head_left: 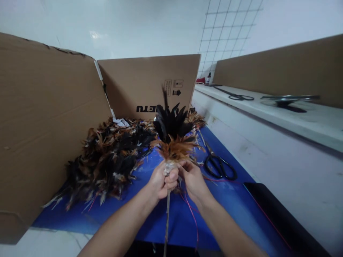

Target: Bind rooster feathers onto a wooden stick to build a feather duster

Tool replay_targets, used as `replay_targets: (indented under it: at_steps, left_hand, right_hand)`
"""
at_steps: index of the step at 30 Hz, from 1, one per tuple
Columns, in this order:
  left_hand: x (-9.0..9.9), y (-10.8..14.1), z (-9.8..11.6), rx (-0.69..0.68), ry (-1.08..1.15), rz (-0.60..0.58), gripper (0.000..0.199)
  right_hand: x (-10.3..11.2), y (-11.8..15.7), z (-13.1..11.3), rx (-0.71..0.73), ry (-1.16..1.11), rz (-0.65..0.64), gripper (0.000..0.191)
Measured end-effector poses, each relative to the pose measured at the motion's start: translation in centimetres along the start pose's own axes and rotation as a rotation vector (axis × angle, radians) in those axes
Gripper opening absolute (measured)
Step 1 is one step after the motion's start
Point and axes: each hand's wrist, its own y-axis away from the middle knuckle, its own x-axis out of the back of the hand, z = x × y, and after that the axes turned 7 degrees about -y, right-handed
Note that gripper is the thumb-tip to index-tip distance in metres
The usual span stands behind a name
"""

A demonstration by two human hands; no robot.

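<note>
A feather duster (175,150) with black plumes at its tip and brown ones below stands upright in front of me. My left hand (162,180) is wrapped round its thin stick (167,217), just under the pale bound base of the feathers. Close against that base on the right is my right hand (193,176), its fingers bent and pinched at the feathers' lower edge. What those fingertips hold is hidden. Red string (194,217) hangs below my hands and runs across the blue work surface (152,214).
A big heap of loose brown and black feathers (107,160) lies on the left. Black-handled scissors (220,167) rest at the right. Cardboard walls (48,125) rise left and behind. A white ledge (289,121) on the right bears more scissors (239,96). A black strip (281,214) lies front right.
</note>
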Motion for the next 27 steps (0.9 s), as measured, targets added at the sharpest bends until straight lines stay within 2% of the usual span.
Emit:
replay_targets:
  at_steps: [2,5,11,14,18,22,27]
  left_hand:
    - [-0.6,0.2,0.4,-0.007,-0.019,-0.010,0.044]
    - [-1.0,0.1,0.6,-0.008,-0.012,0.027,0.042]
    - [0.2,-0.6,0.1,0.028,-0.078,0.184,0.042]
    - [0.2,-0.8,-0.3,0.013,-0.120,0.261,0.034]
    - [-0.2,-1.0,-0.8,-0.027,-0.170,0.321,0.022]
    - [-0.3,-1.1,-1.1,-0.056,-0.212,0.379,0.025]
    - [0.1,-1.3,-1.2,-0.095,-0.229,0.418,0.025]
  right_hand:
    - [0.3,0.0,-0.5,0.021,0.006,-0.023,0.020]
    - [1.5,0.1,-1.1,0.034,0.045,0.019,0.020]
    - [3.3,2.3,-1.1,0.077,0.172,0.061,0.019]
    - [2.7,3.1,-1.5,0.105,0.241,0.019,0.024]
    - [1.1,2.1,-1.8,0.106,0.263,-0.039,0.021]
    - [0.2,1.1,-1.1,0.144,0.206,0.021,0.020]
    - [0.5,1.3,-0.2,0.126,0.167,0.072,0.017]
